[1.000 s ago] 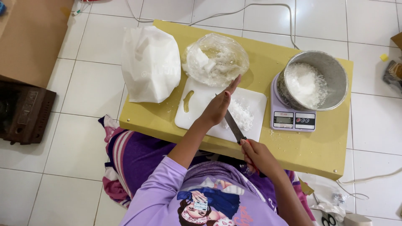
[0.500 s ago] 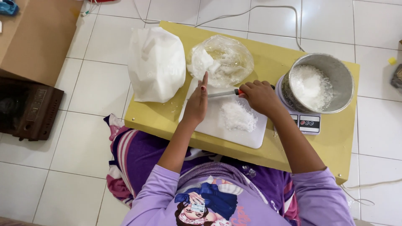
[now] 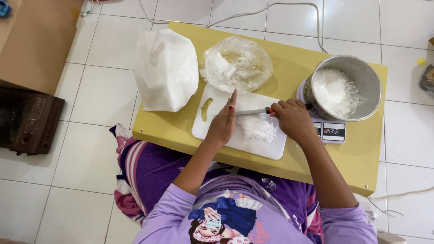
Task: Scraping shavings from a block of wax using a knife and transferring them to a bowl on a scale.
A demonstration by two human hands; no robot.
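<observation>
Left hand: centre of frame, forearm rising from the lower middle; palm flat on the white cutting board, fingers straight and pressed together, index tip against the knife blade, gripping nothing.

Right hand: just right of centre, forearm coming up from the lower right; fingers curled and clamped around the handle of the knife, knuckles upward.

Knife: lies roughly level across the upper part of the board, thin grey blade pointing toward the left of the frame, a red band where blade meets handle.

Chopped white pile: coarse, crumbly white material heaped on the board between the two hands, just below the blade.

Cutting board: white, rounded corners, with a pale yellow-green smear near its left end.

Clear plastic bag: upper centre, open, holding white chunks, touching the board's top edge.

White bag: upper left of the surface, bulging, overhanging the edge.

Metal pot: upper right, holding white crumbled material, standing on a small digital scale.

Surface: low yellow table, rectangular, scattered with white crumbs.

Room: white tiled floor; a brown cardboard box at upper left with a dark brown object below it; white cable along the top.
</observation>
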